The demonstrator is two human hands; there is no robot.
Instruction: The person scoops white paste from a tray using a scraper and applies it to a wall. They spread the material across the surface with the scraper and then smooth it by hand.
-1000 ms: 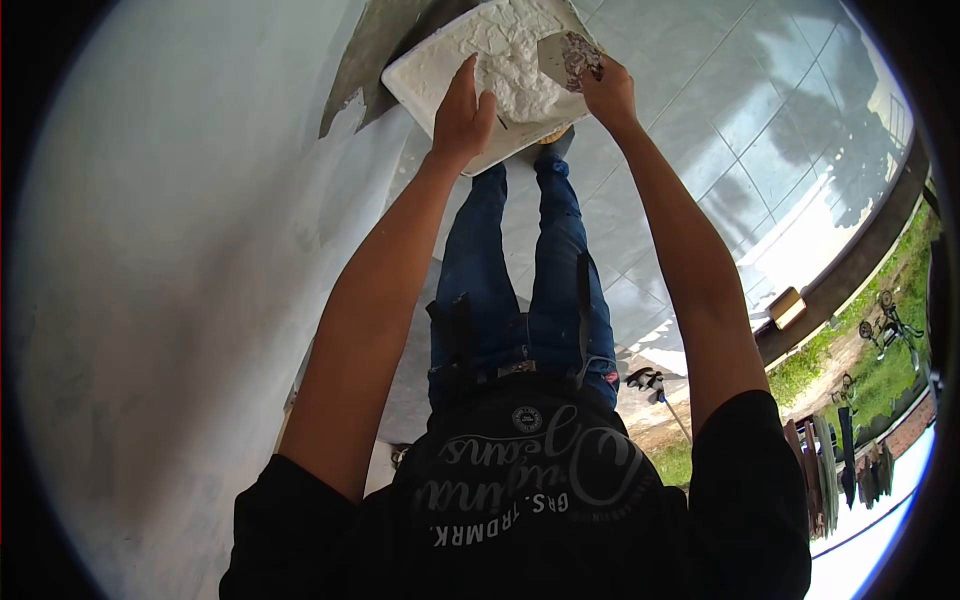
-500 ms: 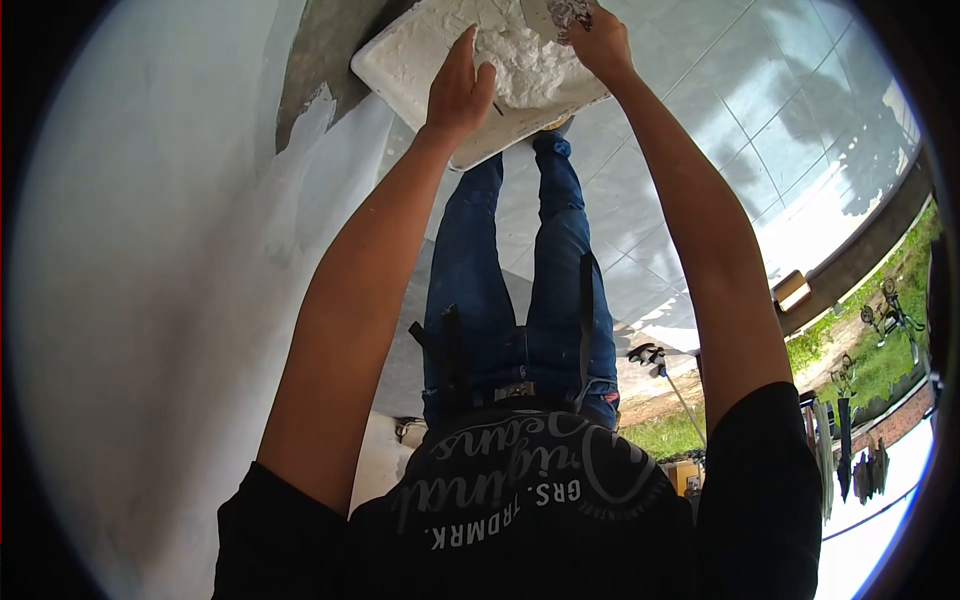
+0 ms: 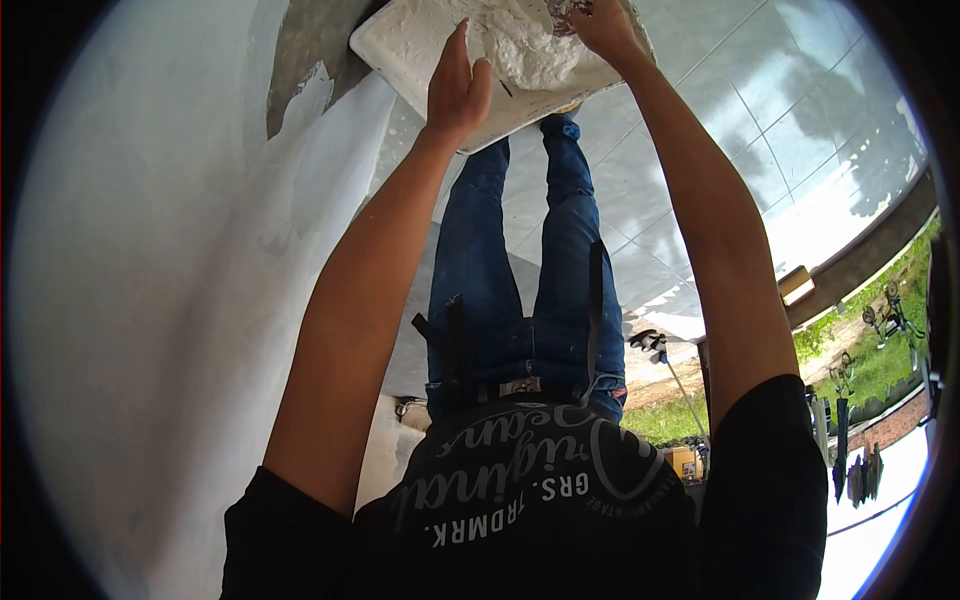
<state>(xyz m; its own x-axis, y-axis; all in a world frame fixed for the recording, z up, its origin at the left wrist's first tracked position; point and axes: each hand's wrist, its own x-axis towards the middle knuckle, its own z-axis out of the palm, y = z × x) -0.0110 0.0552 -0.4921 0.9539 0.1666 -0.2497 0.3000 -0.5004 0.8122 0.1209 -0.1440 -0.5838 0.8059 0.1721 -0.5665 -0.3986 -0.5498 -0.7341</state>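
Observation:
A white rectangular tray [image 3: 390,58] holds a thick, wet heap of white putty [image 3: 530,55]; its far side runs out of view at the top. My left hand [image 3: 460,88] is over the left part of the tray, beside the putty, fingers stretched and thumb held apart, with nothing visible in it. At the tray's right, my right hand [image 3: 605,32] is closed round a putty-smeared trowel [image 3: 562,14]. Its blade is mostly cut off by the top edge of the picture.
A pale plastered wall [image 3: 150,250] rises close on my left, with a bare grey patch [image 3: 310,50]. Below me is a grey tiled floor [image 3: 700,120]. A yellow block-like object [image 3: 797,286] lies near the floor's edge, and bicycles [image 3: 892,315] stand on grass outside.
My right hand and the trowel have shifted up and slightly right, toward the picture's top edge. The tray has moved slightly upward in view; my left hand stays nearly in place.

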